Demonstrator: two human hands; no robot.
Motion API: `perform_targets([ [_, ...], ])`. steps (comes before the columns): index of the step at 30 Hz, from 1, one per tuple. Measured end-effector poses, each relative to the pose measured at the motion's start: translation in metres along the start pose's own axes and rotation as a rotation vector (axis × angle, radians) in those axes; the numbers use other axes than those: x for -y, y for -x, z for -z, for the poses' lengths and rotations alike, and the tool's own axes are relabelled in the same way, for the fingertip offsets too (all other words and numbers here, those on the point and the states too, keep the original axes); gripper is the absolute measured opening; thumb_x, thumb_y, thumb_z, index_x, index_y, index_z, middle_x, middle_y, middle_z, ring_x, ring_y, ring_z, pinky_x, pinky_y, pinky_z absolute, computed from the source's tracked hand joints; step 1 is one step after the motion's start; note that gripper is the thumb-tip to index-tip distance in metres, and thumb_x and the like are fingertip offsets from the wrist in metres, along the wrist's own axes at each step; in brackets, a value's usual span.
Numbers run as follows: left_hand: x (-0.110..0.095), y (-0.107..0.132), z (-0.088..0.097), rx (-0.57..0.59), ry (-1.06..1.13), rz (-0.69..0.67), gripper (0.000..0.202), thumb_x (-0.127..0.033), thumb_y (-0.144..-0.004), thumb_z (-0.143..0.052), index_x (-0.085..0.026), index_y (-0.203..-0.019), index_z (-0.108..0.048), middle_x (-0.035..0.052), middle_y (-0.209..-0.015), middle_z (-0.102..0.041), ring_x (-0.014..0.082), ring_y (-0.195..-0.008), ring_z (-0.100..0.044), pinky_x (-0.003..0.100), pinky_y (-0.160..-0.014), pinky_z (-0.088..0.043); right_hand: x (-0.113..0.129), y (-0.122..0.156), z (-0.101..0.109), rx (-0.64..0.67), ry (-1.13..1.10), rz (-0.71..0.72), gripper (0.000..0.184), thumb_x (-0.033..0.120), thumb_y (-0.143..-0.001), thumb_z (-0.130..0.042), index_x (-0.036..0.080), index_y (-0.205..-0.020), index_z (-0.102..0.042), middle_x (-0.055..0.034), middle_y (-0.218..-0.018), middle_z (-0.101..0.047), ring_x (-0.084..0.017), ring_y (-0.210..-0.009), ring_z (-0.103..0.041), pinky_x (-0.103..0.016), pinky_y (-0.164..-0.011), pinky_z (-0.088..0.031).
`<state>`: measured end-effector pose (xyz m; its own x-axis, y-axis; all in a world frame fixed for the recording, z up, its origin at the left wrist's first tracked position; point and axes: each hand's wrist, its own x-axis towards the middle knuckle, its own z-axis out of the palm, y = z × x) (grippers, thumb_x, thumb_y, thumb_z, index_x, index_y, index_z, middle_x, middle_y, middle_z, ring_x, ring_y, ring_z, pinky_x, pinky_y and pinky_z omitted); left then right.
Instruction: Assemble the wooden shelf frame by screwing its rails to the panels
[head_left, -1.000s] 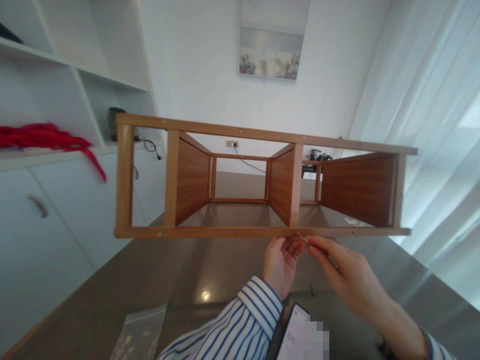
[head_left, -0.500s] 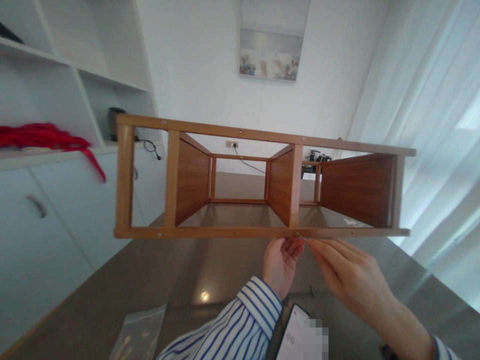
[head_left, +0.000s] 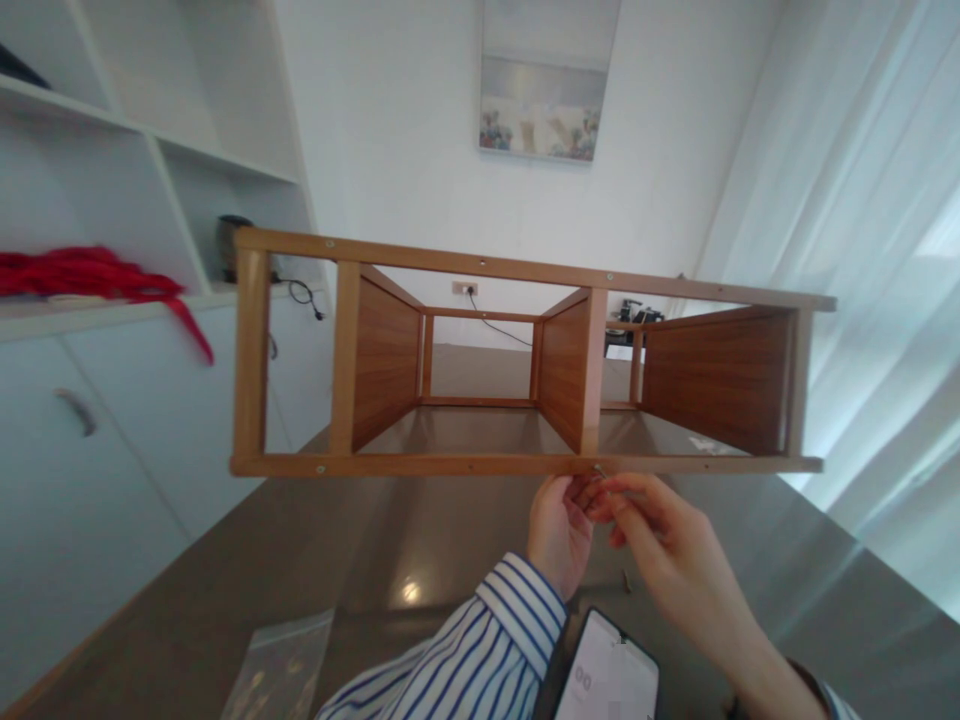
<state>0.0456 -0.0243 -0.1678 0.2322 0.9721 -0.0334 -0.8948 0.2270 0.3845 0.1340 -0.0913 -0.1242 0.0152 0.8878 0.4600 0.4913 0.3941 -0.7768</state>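
Note:
A wooden shelf rack [head_left: 420, 466] lies on its side across the table, its long lower rail facing me. My right hand [head_left: 675, 555] pinches a thin metal hex key [head_left: 602, 473], whose end meets a screw spot on that rail below the middle shelf panel [head_left: 561, 370]. My left hand [head_left: 561, 535] is palm up under the same rail, fingers curled beside the key's tip. Its fingertips overlap those of my right hand, so what they grip is hidden. A small loose screw [head_left: 628, 581] lies on the table between my wrists.
A phone [head_left: 611, 665] lies near my left cuff. On the left, a clear zip bag [head_left: 281, 665] holds small metal parts. White cabinets [head_left: 120, 440] with red cloth [head_left: 90, 275] stand on the left; a curtain [head_left: 862, 300] hangs on the right. The table [head_left: 405, 540] is glossy brown.
My right hand has turned, its fingers now more curled and closer to my left fingertips. The rack and my left hand stay almost in place.

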Motion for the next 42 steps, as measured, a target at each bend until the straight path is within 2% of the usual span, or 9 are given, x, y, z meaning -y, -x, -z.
perform_targets([
  [4, 0.0, 0.0, -0.001, 0.002, -0.019, 0.004, 0.011, -0.017, -0.078, -0.054, -0.013, -0.082, -0.064, 0.0073, -0.08, -0.068, 0.0152, -0.072, -0.064, 0.024, -0.063, -0.048, 0.001, -0.002, -0.005, -0.021, -0.217, -0.056, 0.026, 0.036, -0.089, -0.048, 0.016, -0.1, -0.059, -0.0091, -0.083, -0.071, -0.015, -0.064, -0.065, -0.027, -0.059, -0.054],
  [7, 0.0, -0.001, 0.0, 0.01, -0.039, 0.006, 0.013, -0.018, -0.077, -0.054, -0.013, -0.082, -0.065, 0.0075, -0.08, -0.069, 0.0149, -0.071, -0.064, 0.024, -0.063, -0.048, -0.001, -0.002, -0.003, 0.001, -0.24, -0.051, 0.029, 0.038, -0.089, -0.05, 0.016, -0.105, -0.059, -0.0113, -0.092, -0.071, -0.016, -0.073, -0.067, -0.029, -0.065, -0.056],
  [13, 0.0, 0.002, 0.0, 0.007, -0.032, -0.026, 0.013, -0.014, -0.078, -0.051, -0.013, -0.08, -0.064, 0.0055, -0.079, -0.069, 0.0128, -0.069, -0.064, 0.023, -0.062, -0.047, -0.008, 0.0, 0.01, 0.171, -0.119, 0.014, 0.035, 0.036, -0.091, -0.047, 0.021, -0.122, -0.052, -0.0112, -0.118, -0.064, -0.019, -0.108, -0.061, -0.033, -0.087, -0.054],
  [16, 0.0, 0.002, 0.0, 0.003, -0.004, -0.032, 0.014, -0.013, -0.079, -0.05, -0.013, -0.08, -0.064, 0.0051, -0.078, -0.069, 0.0119, -0.07, -0.064, 0.023, -0.065, -0.048, -0.007, -0.002, 0.019, 0.256, 0.004, 0.05, 0.036, 0.033, -0.092, -0.045, 0.021, -0.126, -0.049, -0.0103, -0.122, -0.062, -0.017, -0.113, -0.058, -0.033, -0.094, -0.05],
  [20, 0.001, -0.001, 0.002, 0.002, -0.002, -0.032, 0.013, -0.013, -0.078, -0.052, -0.013, -0.081, -0.064, 0.0053, -0.077, -0.069, 0.0121, -0.069, -0.064, 0.023, -0.067, -0.048, -0.004, -0.008, 0.03, 0.29, 0.253, 0.153, 0.033, 0.031, -0.093, -0.045, 0.022, -0.123, -0.053, -0.008, -0.119, -0.064, -0.018, -0.107, -0.062, -0.034, -0.09, -0.052],
  [26, 0.003, -0.004, 0.005, 0.009, 0.021, -0.026, 0.011, -0.013, -0.079, -0.052, -0.013, -0.081, -0.063, 0.0053, -0.074, -0.069, 0.0121, -0.064, -0.064, 0.024, -0.065, -0.049, -0.005, -0.014, 0.037, 0.257, 0.536, 0.44, 0.028, 0.029, -0.093, -0.045, 0.022, -0.117, -0.059, -0.0069, -0.116, -0.065, -0.018, -0.104, -0.062, -0.034, -0.091, -0.051],
  [31, 0.002, -0.003, 0.004, 0.022, 0.001, -0.013, 0.012, -0.015, -0.08, -0.052, -0.011, -0.082, -0.063, 0.0072, -0.075, -0.069, 0.013, -0.067, -0.065, 0.024, -0.066, -0.049, -0.01, -0.016, 0.033, 0.141, 0.589, 0.516, 0.023, 0.029, -0.093, -0.047, 0.02, -0.109, -0.062, -0.0069, -0.109, -0.066, -0.018, -0.1, -0.062, -0.034, -0.09, -0.05],
  [35, 0.001, -0.001, 0.003, 0.045, 0.012, -0.027, 0.012, -0.015, -0.079, -0.052, -0.011, -0.082, -0.064, 0.0072, -0.076, -0.07, 0.0137, -0.068, -0.066, 0.024, -0.065, -0.05, -0.01, -0.017, 0.027, 0.087, 0.534, 0.482, 0.02, 0.028, -0.093, -0.046, 0.021, -0.101, -0.063, -0.0054, -0.1, -0.068, -0.016, -0.093, -0.062, -0.031, -0.083, -0.05],
  [42, 0.004, -0.003, 0.004, 0.05, 0.026, -0.04, 0.014, -0.012, -0.08, -0.05, -0.011, -0.081, -0.064, 0.0071, -0.076, -0.07, 0.0135, -0.069, -0.066, 0.025, -0.068, -0.051, 0.0, -0.014, 0.013, -0.016, 0.42, 0.272, 0.017, 0.032, -0.09, -0.05, 0.021, -0.088, -0.063, -0.0017, -0.082, -0.069, -0.014, -0.073, -0.064, -0.024, -0.065, -0.048],
])
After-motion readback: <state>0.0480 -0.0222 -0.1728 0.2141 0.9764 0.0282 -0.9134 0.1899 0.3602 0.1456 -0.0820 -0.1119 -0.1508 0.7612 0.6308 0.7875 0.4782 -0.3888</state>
